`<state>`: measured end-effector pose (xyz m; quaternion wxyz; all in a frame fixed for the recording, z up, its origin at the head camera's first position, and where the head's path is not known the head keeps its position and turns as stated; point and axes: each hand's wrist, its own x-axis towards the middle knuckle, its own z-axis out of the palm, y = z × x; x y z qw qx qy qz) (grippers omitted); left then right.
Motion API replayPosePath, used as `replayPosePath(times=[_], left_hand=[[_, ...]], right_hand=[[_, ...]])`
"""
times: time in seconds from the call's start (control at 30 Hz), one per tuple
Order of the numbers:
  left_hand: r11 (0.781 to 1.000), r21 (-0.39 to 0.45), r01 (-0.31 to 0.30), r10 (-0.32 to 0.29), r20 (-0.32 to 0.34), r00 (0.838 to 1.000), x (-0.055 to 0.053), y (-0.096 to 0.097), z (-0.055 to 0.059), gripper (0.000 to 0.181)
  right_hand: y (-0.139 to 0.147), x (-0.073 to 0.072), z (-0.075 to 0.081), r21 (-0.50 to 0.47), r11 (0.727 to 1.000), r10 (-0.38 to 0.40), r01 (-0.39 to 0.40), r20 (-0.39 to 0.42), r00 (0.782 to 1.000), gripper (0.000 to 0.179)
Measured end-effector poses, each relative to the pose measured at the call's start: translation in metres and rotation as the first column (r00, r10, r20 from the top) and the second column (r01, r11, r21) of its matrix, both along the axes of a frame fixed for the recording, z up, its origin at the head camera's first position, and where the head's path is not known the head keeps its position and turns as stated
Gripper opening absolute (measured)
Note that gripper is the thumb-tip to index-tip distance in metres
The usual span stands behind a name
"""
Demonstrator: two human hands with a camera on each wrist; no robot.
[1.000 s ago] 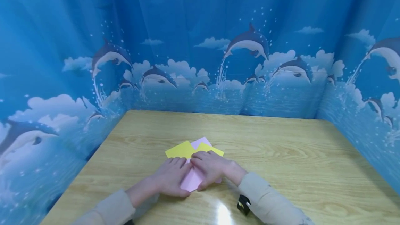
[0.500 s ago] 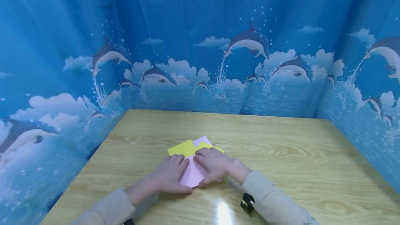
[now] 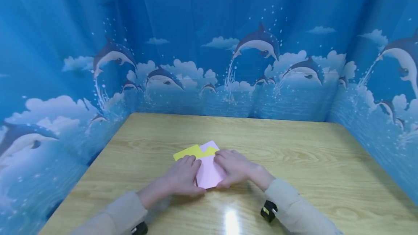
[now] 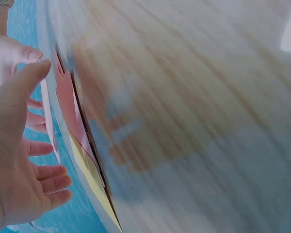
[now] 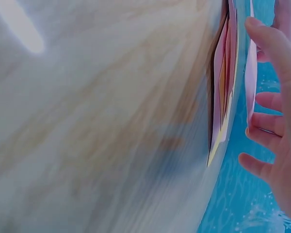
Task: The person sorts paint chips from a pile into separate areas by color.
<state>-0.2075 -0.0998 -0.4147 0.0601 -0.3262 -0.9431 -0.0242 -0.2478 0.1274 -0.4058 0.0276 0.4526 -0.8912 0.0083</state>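
A pink sheet of paper (image 3: 209, 173) is held up between both hands, in front of the body. My left hand (image 3: 182, 177) grips its left side, thumb at the near edge and fingers toward the far end. On the opposite side, my right hand (image 3: 236, 168) grips it the same way. Both wrist views show the sheet (image 5: 250, 80) raised off the table with a gap under it. Below lies a loose pile of pink paper (image 4: 70, 99) and yellow paper (image 4: 89, 172), its sheets fanned at different angles. Yellow corners (image 3: 188, 151) stick out beyond the held sheet.
The wood-grain table (image 3: 294, 155) extends far to the right and behind the pile. A blue dolphin-print curtain (image 3: 202, 46) surrounds its back and sides. A black device (image 3: 269, 211) sits at the right wrist, below the sleeve.
Both hands have shifted slightly right and away from the body. The pink sheet between them now shows more of its face, and the right hand has moved off the yellow paper's right corner.
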Motion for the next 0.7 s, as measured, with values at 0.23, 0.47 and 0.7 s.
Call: replayPosePath(times=[0.23, 0.47, 0.7], left_hand=[[0.999, -0.022, 0.024, -0.025, -0.058, 0.998, -0.009, 0.016, 0.002, 0.074], [0.997, -0.048, 0.056, -0.061, -0.103, 0.993, -0.016, 0.034, 0.005, 0.074], [0.997, -0.048, 0.056, -0.062, -0.136, 0.989, -0.024, 0.05, 0.004, 0.086]], right_hand=[[0.017, 0.002, 0.002, -0.061, 0.998, -0.028, 0.029, 0.005, 1.0, 0.081], [0.041, 0.0, -0.002, -0.108, 0.993, -0.04, 0.038, -0.02, 0.999, 0.084], [0.061, 0.0, -0.001, -0.109, 0.985, -0.133, 0.132, -0.004, 0.991, 0.08]])
